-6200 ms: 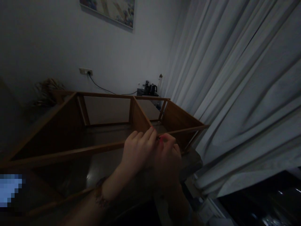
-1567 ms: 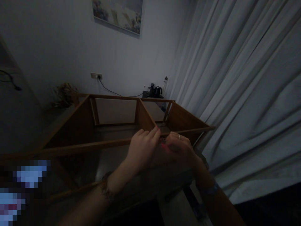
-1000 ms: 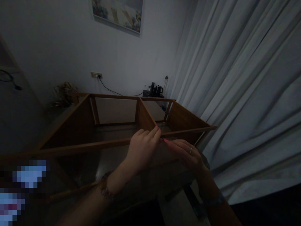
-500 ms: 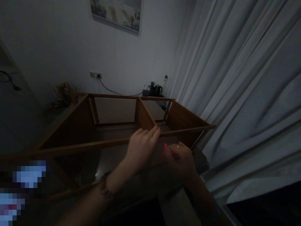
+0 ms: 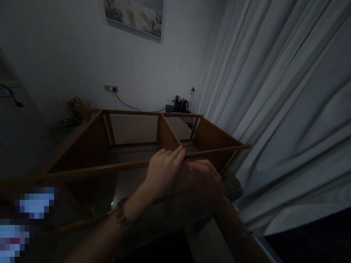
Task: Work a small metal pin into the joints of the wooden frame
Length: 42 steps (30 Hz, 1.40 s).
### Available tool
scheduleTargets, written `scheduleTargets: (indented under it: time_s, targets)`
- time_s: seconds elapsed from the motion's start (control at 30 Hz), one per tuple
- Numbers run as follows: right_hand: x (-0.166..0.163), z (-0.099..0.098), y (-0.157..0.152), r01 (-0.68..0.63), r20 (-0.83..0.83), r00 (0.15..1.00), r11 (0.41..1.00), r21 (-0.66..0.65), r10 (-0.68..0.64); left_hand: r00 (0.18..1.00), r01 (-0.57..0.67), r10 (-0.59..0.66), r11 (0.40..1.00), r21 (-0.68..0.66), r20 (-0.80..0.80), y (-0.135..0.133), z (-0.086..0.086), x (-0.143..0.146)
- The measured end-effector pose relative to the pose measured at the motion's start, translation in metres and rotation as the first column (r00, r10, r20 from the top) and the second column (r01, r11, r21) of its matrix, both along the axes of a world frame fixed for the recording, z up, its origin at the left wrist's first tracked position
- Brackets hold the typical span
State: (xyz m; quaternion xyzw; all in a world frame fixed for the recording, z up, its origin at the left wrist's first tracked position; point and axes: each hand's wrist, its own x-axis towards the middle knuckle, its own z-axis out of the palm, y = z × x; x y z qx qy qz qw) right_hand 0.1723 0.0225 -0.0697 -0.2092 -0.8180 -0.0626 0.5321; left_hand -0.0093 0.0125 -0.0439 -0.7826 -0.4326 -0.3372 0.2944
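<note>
A wooden cabinet frame [image 5: 109,169] with an open top stands before me, split by a middle divider board [image 5: 171,133]. My left hand [image 5: 164,170] is closed over its front rail where the divider meets it, fingertips resting on top. Just right of it, a thin metal hex key [image 5: 191,170] points at the front of the rail by that joint. My right hand [image 5: 207,179], blurred by motion, has the hex key between forefinger and thumb. The key's tip is hidden near my left hand, and dim light blurs its exact shape.
White curtains [image 5: 260,91] hang close along the right side. A black kettle [image 5: 184,105] stands on a small dark table behind the frame. A black cord [image 5: 126,105] runs from a wall socket [image 5: 111,88]. A dried plant [image 5: 75,107] is at the back left.
My right hand has turned and risen slightly, its fingers now more stretched out around the hex key. My left hand stays at the same spot on the rail.
</note>
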Motion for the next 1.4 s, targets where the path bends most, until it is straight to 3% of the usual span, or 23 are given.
scheduleTargets:
  time_s: [0.13, 0.23, 0.33, 0.47, 0.57, 0.63, 0.77, 0.87, 0.97, 1.03, 1.13, 1.23, 1.4]
  targets:
    - [-0.002, -0.003, 0.005, -0.034, 0.079, 0.997, 0.976, 0.216, 0.017, 1.000, 0.000, 0.000, 1.000, 0.016, -0.005, 0.001, 0.000, -0.001]
    - [-0.007, -0.007, 0.011, -0.011, 0.025, 1.000, 0.969, 0.248, 0.005, 1.000, 0.000, 0.000, 1.000, 0.008, -0.016, 0.001, 0.001, -0.002]
    - [-0.016, -0.014, 0.017, 0.013, -0.157, 0.988, 0.989, 0.150, 0.010, 1.000, -0.015, 0.015, 1.000, 0.011, -0.025, 0.000, 0.001, -0.002]
    - [-0.035, -0.023, 0.018, 0.126, -0.413, 0.903, 0.992, -0.004, -0.116, 1.000, -0.011, 0.011, 0.999, 0.051, -0.011, 0.000, 0.002, 0.000]
    - [-0.045, -0.027, 0.012, 0.047, -0.544, 0.825, 0.978, -0.202, -0.152, 1.000, -0.003, 0.004, 0.998, 0.065, -0.008, 0.000, 0.002, 0.000]
    - [-0.046, -0.029, 0.009, -0.030, -0.571, 0.811, 0.966, -0.255, -0.125, 1.000, -0.002, 0.003, 0.998, 0.064, -0.016, 0.001, 0.001, 0.000]
    - [-0.034, -0.030, 0.006, -0.063, -0.430, 0.903, 0.994, -0.090, 0.018, 1.000, -0.007, 0.007, 0.999, 0.031, -0.016, 0.000, 0.000, -0.001]
    - [-0.017, -0.025, 0.007, -0.052, -0.230, 0.972, 0.998, 0.018, 0.055, 1.000, -0.003, 0.003, 1.000, 0.016, -0.009, -0.001, 0.000, -0.002]
    - [-0.001, -0.016, 0.009, 0.007, -0.033, 0.999, 0.987, 0.160, -0.002, 1.000, -0.009, 0.009, 0.999, 0.050, -0.008, -0.001, 0.001, -0.001]
    - [0.005, -0.009, 0.009, 0.062, 0.014, 0.998, 0.959, 0.277, -0.069, 1.000, -0.015, 0.016, 0.998, 0.064, -0.008, -0.001, 0.002, 0.000]
    - [0.004, -0.001, 0.006, 0.244, 0.042, 0.959, 0.888, 0.389, -0.281, 1.000, -0.015, 0.015, 0.998, 0.057, -0.009, 0.000, 0.002, 0.000]
    - [-0.008, 0.001, -0.001, 0.419, 0.057, 0.883, 0.836, 0.353, -0.466, 1.000, -0.010, 0.010, 0.998, 0.065, -0.006, 0.001, 0.000, 0.000]
    - [-0.032, -0.004, -0.020, 0.463, -0.023, 0.887, 0.886, 0.025, -0.462, 1.000, 0.001, -0.001, 0.999, 0.049, -0.004, 0.001, -0.003, -0.001]
